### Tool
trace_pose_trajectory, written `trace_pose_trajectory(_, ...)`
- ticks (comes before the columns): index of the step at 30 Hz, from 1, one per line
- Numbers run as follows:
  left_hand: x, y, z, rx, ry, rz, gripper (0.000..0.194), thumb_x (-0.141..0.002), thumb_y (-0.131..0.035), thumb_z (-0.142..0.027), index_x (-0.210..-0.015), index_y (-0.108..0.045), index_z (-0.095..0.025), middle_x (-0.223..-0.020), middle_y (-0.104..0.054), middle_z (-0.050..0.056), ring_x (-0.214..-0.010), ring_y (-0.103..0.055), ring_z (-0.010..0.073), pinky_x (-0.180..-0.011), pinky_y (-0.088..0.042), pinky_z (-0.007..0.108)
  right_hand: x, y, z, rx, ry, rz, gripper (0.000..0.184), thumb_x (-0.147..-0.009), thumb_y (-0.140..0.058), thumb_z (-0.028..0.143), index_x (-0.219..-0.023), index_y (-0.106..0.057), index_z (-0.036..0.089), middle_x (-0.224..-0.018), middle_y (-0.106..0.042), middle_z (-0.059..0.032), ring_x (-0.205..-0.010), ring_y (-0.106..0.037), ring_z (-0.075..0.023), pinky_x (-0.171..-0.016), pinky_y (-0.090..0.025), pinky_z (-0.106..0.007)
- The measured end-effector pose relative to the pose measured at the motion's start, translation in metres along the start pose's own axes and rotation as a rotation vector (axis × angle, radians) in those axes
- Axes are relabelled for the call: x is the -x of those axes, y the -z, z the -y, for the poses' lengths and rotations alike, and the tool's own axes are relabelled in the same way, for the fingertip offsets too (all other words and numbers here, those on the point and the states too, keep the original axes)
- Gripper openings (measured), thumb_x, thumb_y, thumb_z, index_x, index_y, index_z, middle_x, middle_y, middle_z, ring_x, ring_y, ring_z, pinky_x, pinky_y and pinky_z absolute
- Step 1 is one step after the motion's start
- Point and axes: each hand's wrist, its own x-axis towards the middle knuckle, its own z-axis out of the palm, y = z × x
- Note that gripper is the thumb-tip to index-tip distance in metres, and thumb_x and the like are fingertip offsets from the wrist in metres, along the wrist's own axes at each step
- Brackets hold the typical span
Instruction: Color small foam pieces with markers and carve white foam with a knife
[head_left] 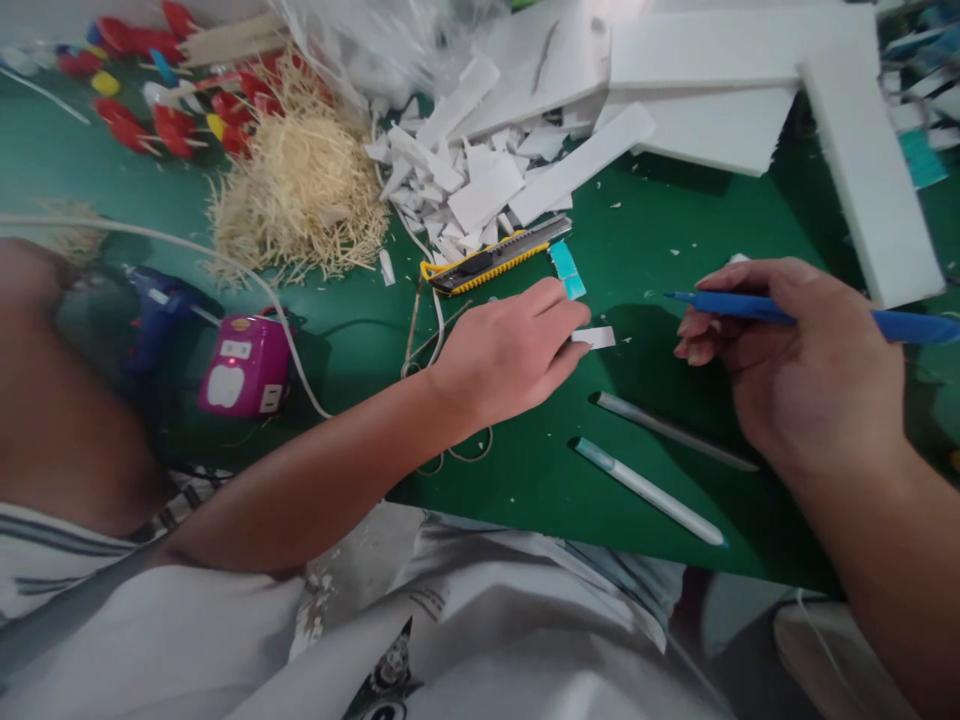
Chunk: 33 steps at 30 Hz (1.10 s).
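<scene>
My left hand [517, 350] pinches a small white strip [598, 337], likely cut foam board, over the green table. To its right, my right hand [817, 350] grips a blue pen [739, 304], its tip pointing left towards the strip. A yellow and black box cutter [495, 255] lies just beyond my left hand, beside a small turquoise piece [567, 270]. Between my hands and the table's near edge rest a white pen with a turquoise end [649, 490] and a slim grey blade-like tool [675, 430]. My left forearm partly covers a pair of scissors [471, 445].
White foam scraps [480, 185] and larger foam boards [705, 50] spread across the back. Thin wooden sticks [307, 190] are heaped at left, near red pieces [176, 130]. A magenta power adapter [246, 365], white cable and blue glue gun [161, 315] lie by another person's arm [67, 390].
</scene>
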Motion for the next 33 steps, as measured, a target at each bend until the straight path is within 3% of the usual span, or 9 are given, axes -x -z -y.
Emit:
trace_pose_trajectory(3, -0.0008, 0.0001, -0.0025, -0.035, 0.013, 0.041, 0.025, -0.108, -0.062, -0.036, -0.120, -0.073, -0.018, -0.111, -0.073, 0.008, -0.087, -0.073, 0.0205, -0.065, -0.046, 0.029, -0.0008, -0.0005, -0.0002, -0.001, 0.010, 0.004, 0.017, -0.082, -0.075, 0.031, -0.069, -0.077, 0.021, -0.061, -0.065, -0.0026, -0.052, -0.062, -0.0156, -0.043, -0.050, -0.028)
trace_pose_trajectory(8, -0.0033, 0.0002, -0.0056, -0.042, 0.023, 0.105, 0.022, -0.108, -0.062, -0.033, -0.118, -0.075, -0.019, -0.113, -0.073, 0.008, -0.088, -0.073, 0.0196, -0.061, -0.042, 0.028, -0.0008, 0.0005, -0.0020, 0.002, 0.009, 0.007, 0.019, -0.084, -0.076, 0.034, -0.070, -0.079, 0.021, -0.061, -0.065, -0.0020, -0.052, -0.063, -0.0150, -0.043, -0.052, -0.028)
trace_pose_trajectory(13, -0.0017, -0.0015, -0.0046, 0.031, 0.020, 0.034, 0.016, -0.106, -0.058, -0.019, -0.114, -0.071, -0.020, -0.114, -0.073, 0.007, -0.090, -0.071, 0.0168, -0.063, -0.043, 0.026, 0.0002, 0.0010, -0.0022, 0.009, 0.012, 0.006, 0.018, -0.083, -0.078, 0.034, -0.071, -0.079, 0.022, -0.062, -0.066, -0.0020, -0.053, -0.064, -0.0152, -0.044, -0.053, -0.028)
trace_pose_trajectory(17, -0.0010, -0.0030, -0.0027, 0.062, -0.019, 0.008, 0.022, -0.103, -0.049, -0.008, -0.106, -0.067, -0.020, -0.112, -0.075, 0.005, -0.089, -0.069, 0.0155, -0.066, -0.044, 0.026, 0.0009, 0.0008, -0.0010, 0.011, 0.016, 0.010, 0.018, -0.080, -0.081, 0.036, -0.069, -0.080, 0.022, -0.062, -0.067, -0.0022, -0.052, -0.064, -0.0153, -0.043, -0.053, -0.028)
trace_pose_trajectory(21, -0.0010, -0.0011, -0.0023, 0.086, -0.055, 0.016, 0.020, -0.102, -0.050, -0.008, -0.101, -0.066, -0.020, -0.106, -0.076, 0.005, -0.086, -0.069, 0.0165, -0.065, -0.045, 0.028, 0.0010, 0.0009, -0.0005, 0.005, 0.023, 0.007, 0.016, -0.081, -0.079, 0.032, -0.069, -0.080, 0.022, -0.062, -0.067, -0.0025, -0.052, -0.065, -0.0148, -0.043, -0.052, -0.027)
trace_pose_trajectory(25, -0.0009, 0.0030, -0.0048, 0.134, -0.020, 0.060, 0.020, -0.097, -0.057, -0.010, -0.111, -0.067, -0.020, -0.114, -0.076, 0.006, -0.091, -0.071, 0.0167, -0.066, -0.047, 0.027, 0.0004, 0.0015, -0.0013, 0.005, 0.021, 0.011, 0.019, -0.081, -0.081, 0.035, -0.070, -0.080, 0.020, -0.061, -0.066, -0.0026, -0.051, -0.064, -0.0148, -0.043, -0.053, -0.027)
trace_pose_trajectory(30, -0.0020, 0.0032, -0.0068, 0.102, 0.002, 0.129, 0.042, -0.097, -0.058, -0.014, -0.138, -0.064, -0.019, -0.129, -0.073, 0.010, -0.106, -0.074, 0.0215, -0.074, -0.054, 0.029, 0.0000, 0.0009, -0.0012, 0.018, 0.026, 0.024, 0.021, -0.082, -0.082, 0.038, -0.070, -0.079, 0.022, -0.061, -0.066, -0.0017, -0.051, -0.063, -0.0148, -0.043, -0.053, -0.028)
trace_pose_trajectory(33, -0.0008, 0.0015, -0.0058, 0.084, -0.010, 0.130, 0.049, -0.099, -0.054, -0.013, -0.147, -0.061, -0.019, -0.129, -0.071, 0.011, -0.105, -0.075, 0.0215, -0.074, -0.055, 0.029, 0.0000, 0.0001, -0.0005, 0.014, 0.029, 0.010, 0.019, -0.080, -0.082, 0.036, -0.067, -0.079, 0.023, -0.060, -0.066, -0.0014, -0.051, -0.063, -0.0153, -0.042, -0.052, -0.028)
